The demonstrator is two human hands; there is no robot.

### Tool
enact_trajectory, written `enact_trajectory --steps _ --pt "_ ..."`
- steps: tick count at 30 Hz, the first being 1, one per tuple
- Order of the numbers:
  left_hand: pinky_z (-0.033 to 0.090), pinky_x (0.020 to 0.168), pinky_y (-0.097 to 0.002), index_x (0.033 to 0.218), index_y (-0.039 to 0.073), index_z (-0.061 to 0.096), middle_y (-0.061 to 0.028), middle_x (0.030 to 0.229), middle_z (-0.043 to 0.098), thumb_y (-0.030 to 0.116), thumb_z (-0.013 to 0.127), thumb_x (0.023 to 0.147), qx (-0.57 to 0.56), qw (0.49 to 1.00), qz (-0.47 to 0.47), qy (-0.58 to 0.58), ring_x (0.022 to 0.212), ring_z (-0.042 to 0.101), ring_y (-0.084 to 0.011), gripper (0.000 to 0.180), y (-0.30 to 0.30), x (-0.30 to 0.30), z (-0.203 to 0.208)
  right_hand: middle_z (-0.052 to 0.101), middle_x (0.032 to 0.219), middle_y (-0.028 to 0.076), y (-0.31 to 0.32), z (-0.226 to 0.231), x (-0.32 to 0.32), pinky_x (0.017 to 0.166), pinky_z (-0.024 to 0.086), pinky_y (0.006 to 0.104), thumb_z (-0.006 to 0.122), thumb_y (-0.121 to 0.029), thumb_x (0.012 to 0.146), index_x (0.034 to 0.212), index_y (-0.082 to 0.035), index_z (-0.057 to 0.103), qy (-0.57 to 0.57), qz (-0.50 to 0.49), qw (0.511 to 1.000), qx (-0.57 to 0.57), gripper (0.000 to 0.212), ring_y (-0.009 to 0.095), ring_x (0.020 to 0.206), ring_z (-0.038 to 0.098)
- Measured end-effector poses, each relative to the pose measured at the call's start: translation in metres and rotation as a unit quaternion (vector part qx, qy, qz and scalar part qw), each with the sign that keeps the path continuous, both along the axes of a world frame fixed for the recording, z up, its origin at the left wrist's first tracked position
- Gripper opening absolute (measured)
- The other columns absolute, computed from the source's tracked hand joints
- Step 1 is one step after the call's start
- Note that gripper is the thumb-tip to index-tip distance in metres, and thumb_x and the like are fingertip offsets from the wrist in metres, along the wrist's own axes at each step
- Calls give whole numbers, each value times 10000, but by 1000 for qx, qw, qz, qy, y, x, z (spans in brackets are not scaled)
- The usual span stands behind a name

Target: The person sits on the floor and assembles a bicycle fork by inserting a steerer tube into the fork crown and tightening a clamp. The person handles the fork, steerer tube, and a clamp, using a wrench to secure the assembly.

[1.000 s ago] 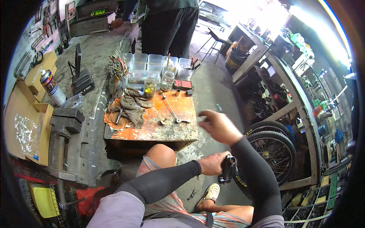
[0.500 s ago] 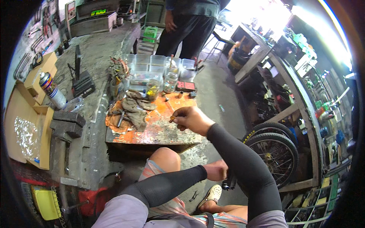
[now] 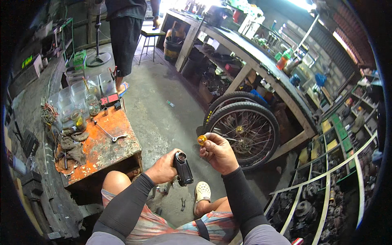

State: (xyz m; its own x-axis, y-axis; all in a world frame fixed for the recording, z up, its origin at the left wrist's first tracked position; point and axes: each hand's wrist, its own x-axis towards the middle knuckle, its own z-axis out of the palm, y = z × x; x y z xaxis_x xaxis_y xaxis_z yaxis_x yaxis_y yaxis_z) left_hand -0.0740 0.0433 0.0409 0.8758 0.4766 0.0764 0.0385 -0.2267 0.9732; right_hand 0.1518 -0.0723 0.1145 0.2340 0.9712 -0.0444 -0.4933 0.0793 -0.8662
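Note:
My left hand [image 3: 164, 168] is closed around a black metal part [image 3: 183, 168] with a round, ringed open end facing up. Its exact kind does not show. Held between the thumb and fingers of my right hand [image 3: 218, 152] is a small round amber-gold piece [image 3: 201, 140], possibly a cap. It is apart from the black part, a little to the right of and above it. Left of my hands, a ratchet wrench [image 3: 108, 131] lies on the worn orange bench top [image 3: 118, 148].
Brown rags [image 3: 72, 148], clear plastic bins [image 3: 66, 98] and a glass jar [image 3: 92, 107] crowd the bench. Bicycle wheels [image 3: 241, 132] lean against a wooden workbench [image 3: 249, 55] on the right. Racks of metal parts [image 3: 304, 209] stand at lower right. A person [image 3: 124, 41] stands ahead.
The view has swung right. My right hand has come back from above the orange bench with the small piece. My left hand now shows the black part it holds.

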Motion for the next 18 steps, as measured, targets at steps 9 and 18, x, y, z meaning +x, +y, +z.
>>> enact_trajectory --steps 9,18 --pt "564 950 -387 1327 67 590 -114 1112 716 -40 767 886 48 998 -45 -10 1060 704 -217 487 -28 29 6 752 1061 43 -57 -7 8 830 596 288 855 -8 958 1196 -2 758 -396 -63 915 52 258 116 939 717" --pt "580 976 -386 1377 70 594 -121 1173 750 32 799 928 42 997 -65 11 1099 738 -221 495 -45 56 3 733 1007 95 -85 5 13 735 619 367 896 -15 879 1164 -41 771 -576 -78 804 124 313 235 840 756"
